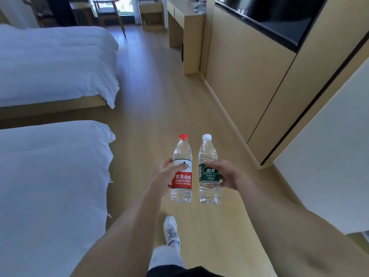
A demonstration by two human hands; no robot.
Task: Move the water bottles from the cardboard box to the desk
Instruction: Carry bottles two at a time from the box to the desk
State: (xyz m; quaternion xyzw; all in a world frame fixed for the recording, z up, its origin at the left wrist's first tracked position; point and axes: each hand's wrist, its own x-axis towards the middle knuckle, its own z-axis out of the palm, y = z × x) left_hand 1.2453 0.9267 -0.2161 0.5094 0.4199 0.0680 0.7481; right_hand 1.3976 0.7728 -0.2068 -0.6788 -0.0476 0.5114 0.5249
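**Bottles being carried through the room**

Bottles are sitting upright side by side at lower centre of the frame, above the wooden floor (159,96). The left hand (165,174) is gripping the red-capped bottle (181,176) around its label; the right hand (224,173) is gripping the white-capped bottle (209,172) likewise. The surface (185,19) is standing at upper centre, with beds (54,62) lying at left.

Subject: both forearms (123,226) bare, no sleeves in view. One white lace-up sneaker (171,229), white sock, pale trouser leg (164,256). Dark garment at waist.
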